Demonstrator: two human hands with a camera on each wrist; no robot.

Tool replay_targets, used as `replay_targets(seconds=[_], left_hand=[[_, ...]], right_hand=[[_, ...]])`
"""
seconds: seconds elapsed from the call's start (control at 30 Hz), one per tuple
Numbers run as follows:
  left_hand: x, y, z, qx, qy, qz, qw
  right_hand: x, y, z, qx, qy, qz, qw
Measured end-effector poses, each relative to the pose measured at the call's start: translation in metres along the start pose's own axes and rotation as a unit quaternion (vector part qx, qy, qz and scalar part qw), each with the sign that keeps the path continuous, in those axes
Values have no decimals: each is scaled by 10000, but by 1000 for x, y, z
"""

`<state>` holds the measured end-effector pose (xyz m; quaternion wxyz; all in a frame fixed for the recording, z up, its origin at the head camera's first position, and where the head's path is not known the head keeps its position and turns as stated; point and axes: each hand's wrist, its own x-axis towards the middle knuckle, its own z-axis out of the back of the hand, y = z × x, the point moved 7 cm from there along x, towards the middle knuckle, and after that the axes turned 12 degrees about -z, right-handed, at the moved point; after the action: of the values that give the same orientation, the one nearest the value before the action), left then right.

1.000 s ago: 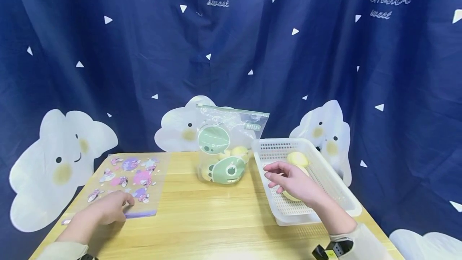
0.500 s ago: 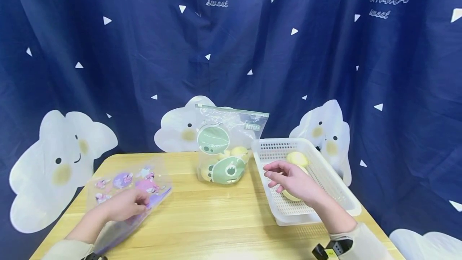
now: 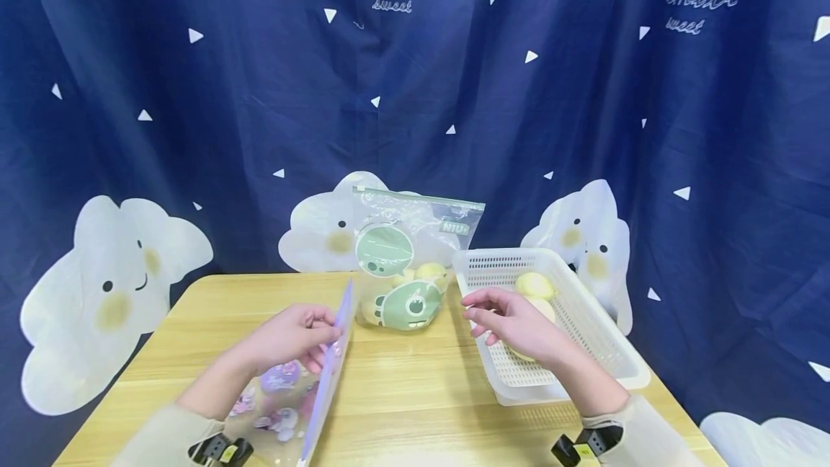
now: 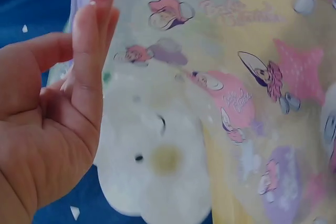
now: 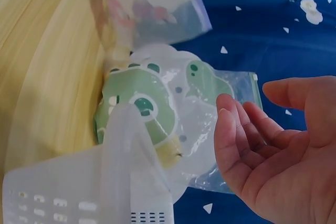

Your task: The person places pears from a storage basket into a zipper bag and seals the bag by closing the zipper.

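My left hand (image 3: 292, 341) pinches the purple zip edge of a clear zip bag (image 3: 283, 420) printed with pink and purple characters. The bag is lifted and hangs tilted, its zip edge slanting up to the right. In the left wrist view, the printed bag (image 4: 236, 98) spreads beside the left hand (image 4: 58, 103). My right hand (image 3: 521, 326) hovers over the near left part of a white plastic basket (image 3: 599, 312), fingers loosely bent with nothing between them. Yellow lemon-like fruits (image 3: 534, 285) lie in the basket, partly hidden by that hand.
A clear zip bag (image 3: 411, 305) with green monster prints stands upright at the back middle, yellow fruits (image 3: 431, 276) inside. The wooden table (image 3: 402, 395) ends at a dark blue curtain (image 3: 259, 92) with clouds. In the right wrist view, the basket (image 5: 118, 166) stands before the green-printed bag.
My left hand has taken hold of the purple-edged bag, raised it off the table and swung it rightward towards the middle. The right hand has barely moved.
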<state>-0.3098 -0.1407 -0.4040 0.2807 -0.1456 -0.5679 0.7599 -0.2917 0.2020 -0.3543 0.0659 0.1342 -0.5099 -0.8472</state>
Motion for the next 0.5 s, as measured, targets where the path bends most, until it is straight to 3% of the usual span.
replay_targets(seconds=[0.27, 0.5], left_hand=[[32, -26, -19, -163, -648, -155, 9976], [62, -50, -42, -245, -1086, -268, 9934]], right_hand=[[5, 9, -19, 2, 232, 53, 9997], [9, 26, -60, 144, 910, 24, 9957]])
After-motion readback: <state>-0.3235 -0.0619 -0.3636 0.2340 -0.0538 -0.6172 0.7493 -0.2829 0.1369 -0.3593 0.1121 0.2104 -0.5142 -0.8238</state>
